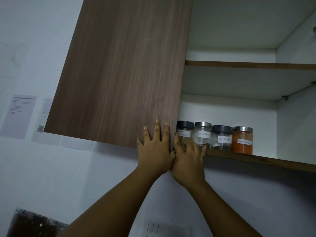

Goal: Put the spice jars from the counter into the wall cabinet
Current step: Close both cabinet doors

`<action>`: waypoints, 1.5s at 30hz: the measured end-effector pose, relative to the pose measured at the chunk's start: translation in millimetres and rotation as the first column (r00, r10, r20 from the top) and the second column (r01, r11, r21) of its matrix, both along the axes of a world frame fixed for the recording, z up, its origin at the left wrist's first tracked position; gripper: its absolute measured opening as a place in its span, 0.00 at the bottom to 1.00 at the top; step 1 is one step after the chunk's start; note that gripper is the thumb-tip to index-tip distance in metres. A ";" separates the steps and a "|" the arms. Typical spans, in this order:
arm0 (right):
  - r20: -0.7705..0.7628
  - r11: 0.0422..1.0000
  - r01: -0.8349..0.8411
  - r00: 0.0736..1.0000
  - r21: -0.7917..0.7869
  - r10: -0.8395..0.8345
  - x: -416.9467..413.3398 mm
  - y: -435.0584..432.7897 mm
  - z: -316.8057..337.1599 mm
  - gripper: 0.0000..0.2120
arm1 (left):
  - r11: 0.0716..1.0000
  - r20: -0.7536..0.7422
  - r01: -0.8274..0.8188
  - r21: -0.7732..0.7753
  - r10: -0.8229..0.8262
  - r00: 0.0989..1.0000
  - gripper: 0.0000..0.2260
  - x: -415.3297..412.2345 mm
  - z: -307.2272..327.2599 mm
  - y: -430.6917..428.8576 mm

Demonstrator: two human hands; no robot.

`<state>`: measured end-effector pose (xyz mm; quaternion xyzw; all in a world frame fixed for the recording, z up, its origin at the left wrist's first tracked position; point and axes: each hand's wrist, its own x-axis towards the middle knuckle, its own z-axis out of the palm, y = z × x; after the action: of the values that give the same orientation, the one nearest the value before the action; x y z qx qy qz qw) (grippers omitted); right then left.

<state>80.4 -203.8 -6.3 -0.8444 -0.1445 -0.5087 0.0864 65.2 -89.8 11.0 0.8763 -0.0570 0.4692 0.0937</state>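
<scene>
Several labelled spice jars stand in a row on the wall cabinet's bottom shelf (259,161): a dark-lidded jar (184,130), a steel-lidded jar (202,134), another dark-lidded jar (222,136) and a jar of orange powder (242,141). The brown wooden cabinet door (119,74) stands partly open to their left. My left hand (154,151) lies flat on the door's outer face near its lower corner, fingers spread. My right hand (189,158) sits just beside it at the door's free edge, in front of the leftmost jars, its forefinger reaching up behind the edge. Neither hand holds a jar.
An upper shelf (248,64) in the cabinet shows nothing on it. White wall spreads left and below, with papers (18,115) taped at the left. A dark object (34,224) is at the bottom left and a wall switch plate (164,227) sits low in the middle.
</scene>
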 end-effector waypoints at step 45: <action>-0.074 0.553 0.807 0.577 0.207 -0.814 -502.4 -276.9 29.5 0.32 | 0.502 -0.043 0.822 0.269 -0.847 0.531 0.45 -368.0 -14.4 -293.8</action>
<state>-422.0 -480.6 23.2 -0.7932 0.3153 -0.5166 -0.0677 -302.7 -383.6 -3.4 0.7207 -0.5368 0.3947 0.1914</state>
